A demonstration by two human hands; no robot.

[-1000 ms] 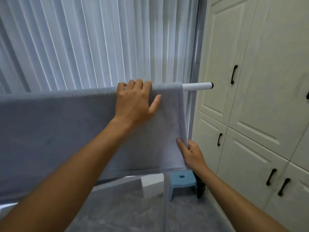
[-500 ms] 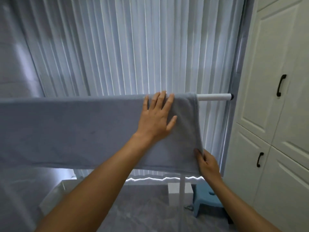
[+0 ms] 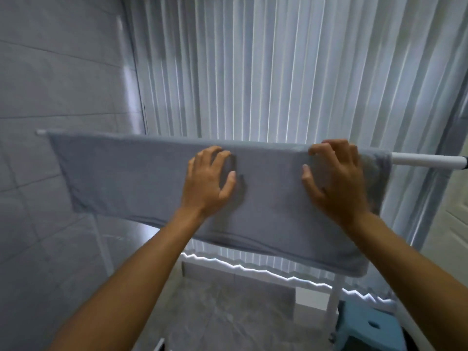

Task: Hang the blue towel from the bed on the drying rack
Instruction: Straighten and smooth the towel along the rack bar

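The blue towel (image 3: 141, 173) hangs folded over the white top bar (image 3: 428, 160) of the drying rack, before vertical blinds (image 3: 278, 72), a soft, light, limp cloth that looks likely to slide or bunch on the smooth bar and is best taken at its top fold or lower hem. A person's left hand (image 3: 209, 183) lies flat on its front, fingers loosely spread and holding nothing, while the right hand (image 3: 336, 181) curls its fingers at the fold, though whether that grip pinches cloth cannot be told. The towel's back half, most of the bar and the rack's feet are hidden, and a blue stool (image 3: 369, 330) is cut off at the lower right.
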